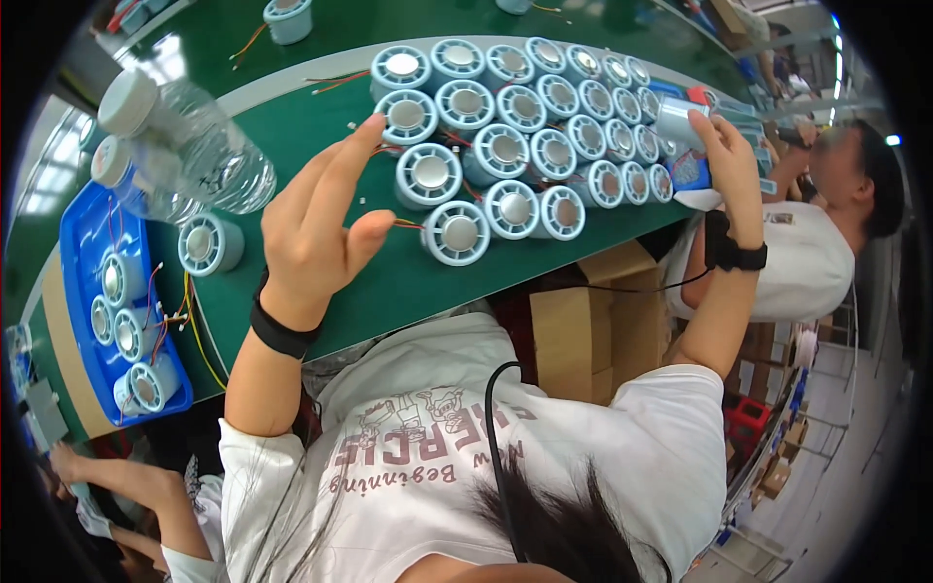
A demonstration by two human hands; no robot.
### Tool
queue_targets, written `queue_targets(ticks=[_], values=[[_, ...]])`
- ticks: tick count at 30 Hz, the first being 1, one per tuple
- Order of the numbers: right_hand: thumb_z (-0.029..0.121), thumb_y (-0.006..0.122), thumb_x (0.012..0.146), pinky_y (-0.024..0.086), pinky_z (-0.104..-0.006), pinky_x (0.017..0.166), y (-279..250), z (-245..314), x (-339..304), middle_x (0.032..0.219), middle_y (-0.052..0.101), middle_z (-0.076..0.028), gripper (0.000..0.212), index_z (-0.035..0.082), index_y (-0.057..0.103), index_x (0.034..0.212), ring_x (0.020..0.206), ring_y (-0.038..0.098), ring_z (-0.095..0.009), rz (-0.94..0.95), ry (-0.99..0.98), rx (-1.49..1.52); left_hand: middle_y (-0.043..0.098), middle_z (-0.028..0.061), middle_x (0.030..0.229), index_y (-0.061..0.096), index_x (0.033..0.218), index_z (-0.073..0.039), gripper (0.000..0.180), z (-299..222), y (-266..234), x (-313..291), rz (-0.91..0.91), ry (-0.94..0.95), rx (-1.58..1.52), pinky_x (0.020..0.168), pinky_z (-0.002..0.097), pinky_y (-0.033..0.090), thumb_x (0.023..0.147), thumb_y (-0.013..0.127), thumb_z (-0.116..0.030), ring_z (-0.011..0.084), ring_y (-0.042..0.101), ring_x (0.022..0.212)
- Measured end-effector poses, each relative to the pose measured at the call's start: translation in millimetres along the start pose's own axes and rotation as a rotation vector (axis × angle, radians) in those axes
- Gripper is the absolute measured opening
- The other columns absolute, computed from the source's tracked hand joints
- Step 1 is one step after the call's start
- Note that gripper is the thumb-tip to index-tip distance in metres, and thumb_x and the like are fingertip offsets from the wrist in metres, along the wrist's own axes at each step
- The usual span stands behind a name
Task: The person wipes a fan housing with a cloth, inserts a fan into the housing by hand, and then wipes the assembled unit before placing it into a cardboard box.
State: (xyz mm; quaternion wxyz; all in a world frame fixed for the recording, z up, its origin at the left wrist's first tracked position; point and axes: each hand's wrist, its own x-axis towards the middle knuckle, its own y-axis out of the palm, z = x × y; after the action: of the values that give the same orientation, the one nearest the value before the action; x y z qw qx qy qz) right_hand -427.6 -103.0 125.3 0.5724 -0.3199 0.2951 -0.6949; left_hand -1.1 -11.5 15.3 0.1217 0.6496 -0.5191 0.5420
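Several light-blue round, fan-like units (429,170) stand in close rows on the green table, each with a silver disc in a spoked rim. Thin red and yellow wires run from some of them. My left hand (316,219) is open at the left end of the rows, thumb and fingers apart. Its fingertips are beside the nearest units; whether they touch is unclear. At the far right end, my right hand (727,160) grips a pale cylindrical part (680,121) between thumb and fingers. A blue item (691,173) lies just below that part.
Two clear plastic bottles (209,136) with white caps and a lone unit (208,244) stand at left. Beyond them a blue tray (78,228) holds several units. A cardboard box (573,330) is below the table edge. Co-workers sit at right (777,253) and lower left.
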Motion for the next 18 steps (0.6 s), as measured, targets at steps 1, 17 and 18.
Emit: queue_targets(ticks=[1,17,18], values=[[0.048,0.072,0.079,0.047,-0.0278,0.069,-15,-10,2,0.091,0.065,-0.008,0.066,-0.004,0.06,0.119,0.074,0.062,-0.016,-0.01,0.152,-0.231,0.068,0.0177,0.101,0.06,0.118,0.007,0.059,0,0,0,0.011,-0.011,-0.012,0.068,0.033,0.056,0.097,0.048,-0.047,0.0295,0.068,0.083],[0.059,0.064,0.081,0.027,-0.0351,0.112,-7,-140,15,0.129,0.051,-0.032,0.068,-0.003,0.069,0.106,0.128,0.043,-0.041,0.096,0.237,-0.614,0.068,0.0161,0.091,0.068,0.104,0.001,0.041,1,4,0,0.049,-0.117,0.004,0.064,0.0307,0.053,0.1,0.047,-0.034,0.0273,0.068,0.077],[0.059,0.063,0.082,0.03,-0.0357,0.11,-12,-147,18,0.125,0.055,-0.032,0.067,-0.003,0.069,0.106,0.126,0.046,-0.04,0.119,0.258,-0.579,0.068,0.0157,0.09,0.068,0.104,0.001,0.039,1,5,1,0.063,-0.124,-0.005,0.063,0.0306,0.053,0.1,0.049,-0.032,0.0268,0.068,0.075]])
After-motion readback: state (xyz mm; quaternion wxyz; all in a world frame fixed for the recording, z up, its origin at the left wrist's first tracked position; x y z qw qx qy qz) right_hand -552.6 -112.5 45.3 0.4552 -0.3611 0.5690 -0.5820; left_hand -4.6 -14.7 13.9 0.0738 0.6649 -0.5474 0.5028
